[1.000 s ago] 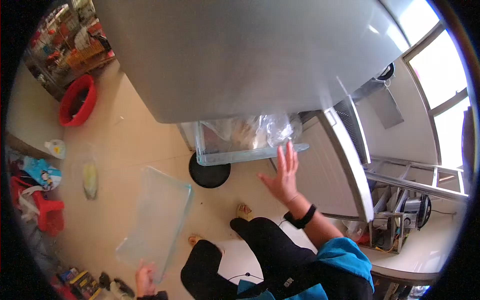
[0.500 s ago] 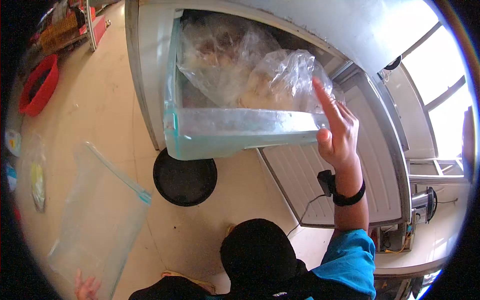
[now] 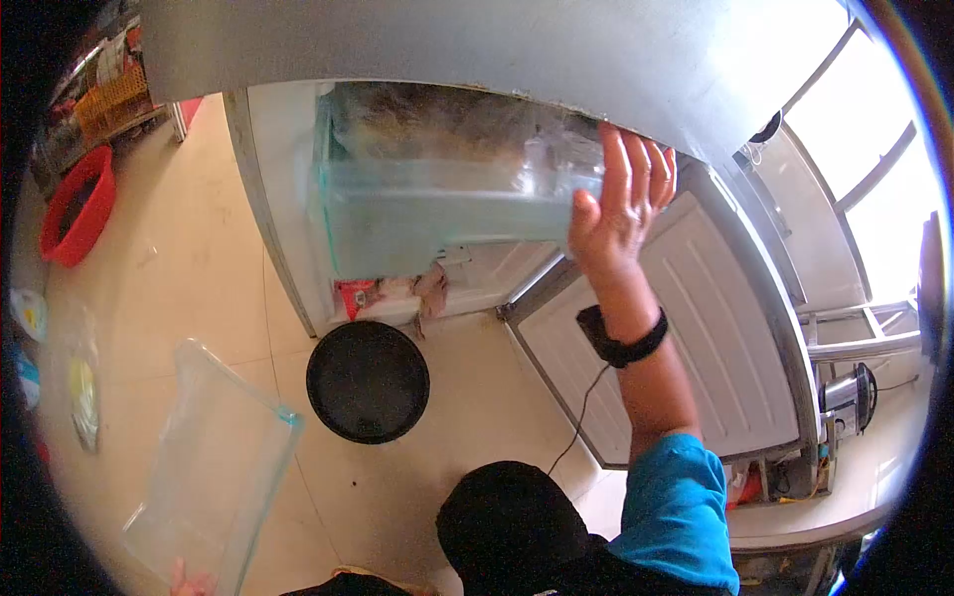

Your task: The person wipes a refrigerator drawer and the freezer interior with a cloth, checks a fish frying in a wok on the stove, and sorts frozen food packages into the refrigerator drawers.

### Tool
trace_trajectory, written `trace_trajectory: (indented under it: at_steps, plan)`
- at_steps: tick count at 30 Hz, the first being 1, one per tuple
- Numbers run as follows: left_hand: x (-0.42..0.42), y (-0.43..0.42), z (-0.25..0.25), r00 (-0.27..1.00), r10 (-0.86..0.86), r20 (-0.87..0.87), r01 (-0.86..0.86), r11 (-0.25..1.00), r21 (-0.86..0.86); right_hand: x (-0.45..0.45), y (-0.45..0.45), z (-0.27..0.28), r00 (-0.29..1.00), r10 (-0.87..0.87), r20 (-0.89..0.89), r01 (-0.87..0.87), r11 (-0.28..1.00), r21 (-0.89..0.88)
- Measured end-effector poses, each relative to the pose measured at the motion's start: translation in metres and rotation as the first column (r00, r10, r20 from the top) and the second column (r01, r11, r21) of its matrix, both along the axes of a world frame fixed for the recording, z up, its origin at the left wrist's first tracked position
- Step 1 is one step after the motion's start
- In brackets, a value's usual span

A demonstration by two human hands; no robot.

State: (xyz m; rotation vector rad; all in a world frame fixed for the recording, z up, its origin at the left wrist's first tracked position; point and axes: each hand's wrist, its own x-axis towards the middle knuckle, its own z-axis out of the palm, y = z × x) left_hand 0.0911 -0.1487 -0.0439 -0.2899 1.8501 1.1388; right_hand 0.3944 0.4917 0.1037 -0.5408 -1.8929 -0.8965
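A clear, bluish freezer drawer (image 3: 427,214) sits in the open freezer, with plastic bags (image 3: 542,159) inside it. My right hand (image 3: 618,214) rests against the right end of the drawer, its fingers stretched out and apart. A black band circles that wrist. At the lower left, my left hand (image 3: 191,584) grips the bottom edge of a clear plastic panel (image 3: 214,457) with a greenish rim. Most of this hand is cut off by the frame.
The freezer door (image 3: 666,338) stands swung out on the right. A black round lid or pan (image 3: 368,382) lies on the floor below the drawer. A red basin (image 3: 79,209) is at the left. Packets (image 3: 397,293) show beneath the drawer.
The drawer has slid further into the freezer, with my right hand moving along with it. Packets beneath it have come into view. My left hand and the panel have shifted slightly down.
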Motion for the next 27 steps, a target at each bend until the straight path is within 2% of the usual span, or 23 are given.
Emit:
trace_trajectory:
  at_steps: [1,3,5,6,12,14,15,17,19,21,22,23,24,26,27]
  plan:
    - [0.003,0.004,0.001,1.0,0.005,-0.005,-0.005,1.0,0.004,-0.009,0.005,-0.004,1.0,0.005,-0.005,-0.005,1.0,0.004]
    - [0.013,0.013,0.005,0.997,0.057,-0.048,-0.058,0.998,-0.003,-0.026,0.022,-0.017,0.956,0.161,-0.245,-0.132,0.983,0.13]
    - [0.01,0.006,-0.004,0.997,0.077,-0.004,-0.077,0.997,-0.006,-0.036,0.034,-0.024,0.929,0.217,-0.301,-0.161,0.966,0.2]
    - [0.008,0.001,-0.008,0.995,0.09,0.042,-0.089,0.996,-0.017,-0.04,0.041,-0.029,0.929,0.191,-0.318,-0.136,0.973,0.187]
    - [0.012,-0.025,-0.021,0.988,0.144,-0.053,-0.15,0.981,-0.125,-0.07,0.083,-0.037,0.898,0.178,-0.403,-0.084,0.967,0.242]
    - [0.014,-0.03,-0.022,0.987,0.146,-0.065,-0.155,0.978,-0.143,-0.081,0.111,-0.046,0.904,-0.025,-0.426,0.153,0.951,0.268]
    - [0.014,-0.029,-0.023,0.987,0.146,-0.074,-0.155,0.977,-0.146,-0.08,0.114,-0.048,0.904,-0.021,-0.428,0.15,0.951,0.271]
    - [0.018,-0.016,-0.014,0.98,0.194,-0.052,-0.199,0.97,-0.142,-0.078,0.113,-0.048,0.871,0.18,-0.457,-0.096,0.975,0.201]
    - [0.02,-0.004,-0.001,0.974,0.224,-0.036,-0.227,0.961,-0.157,-0.078,0.116,-0.05,0.887,0.109,-0.45,-0.033,0.984,0.174]
    - [0.023,0.006,0.004,0.983,0.113,-0.147,-0.144,0.964,-0.224,-0.075,0.109,-0.052,0.896,0.036,-0.443,0.033,0.989,0.147]
    - [0.021,0.006,0.003,0.982,0.109,-0.153,-0.141,0.964,-0.224,-0.074,0.096,-0.047,0.912,0.119,-0.392,-0.071,0.988,0.135]
    - [0.016,0.005,0.002,0.993,0.045,-0.11,-0.07,0.97,-0.234,-0.072,0.083,-0.048,0.918,0.202,-0.341,-0.173,0.978,0.114]
    - [0.014,0.003,0.002,0.998,-0.017,-0.065,0.001,0.97,-0.243,-0.07,0.07,-0.06,0.917,0.198,-0.346,-0.169,0.979,0.111]
    - [0.024,0.015,0.009,0.994,0.0,-0.108,-0.031,0.958,-0.286,-0.073,0.046,-0.094,0.855,0.359,-0.374,-0.394,0.919,-0.019]
    - [0.03,0.019,0.011,0.989,0.014,-0.147,-0.062,0.943,-0.328,-0.077,0.039,-0.109,0.852,0.362,-0.379,-0.399,0.917,-0.023]
